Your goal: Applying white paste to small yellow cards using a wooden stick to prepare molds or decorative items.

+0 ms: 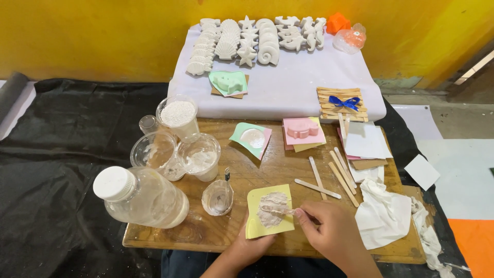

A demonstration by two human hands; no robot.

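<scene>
Nearest the camera, a yellow mould point(269, 211) on the bench point(288, 170) is steadied by the left hand point(250, 246), while a paste-coated stick point(278, 209) is pinched in the right hand point(329, 231). White paste seems partly spread; filling appears unfinished. Cups point(177, 149), a bottle point(141, 197), spare sticks point(329, 177) and finished casts point(257, 38) are crowded around.

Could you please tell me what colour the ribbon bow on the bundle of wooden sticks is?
The ribbon bow is blue, seen in the head view.

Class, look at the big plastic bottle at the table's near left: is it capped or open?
Capped. The bottle lies tipped on its side, its white cap on.
</scene>
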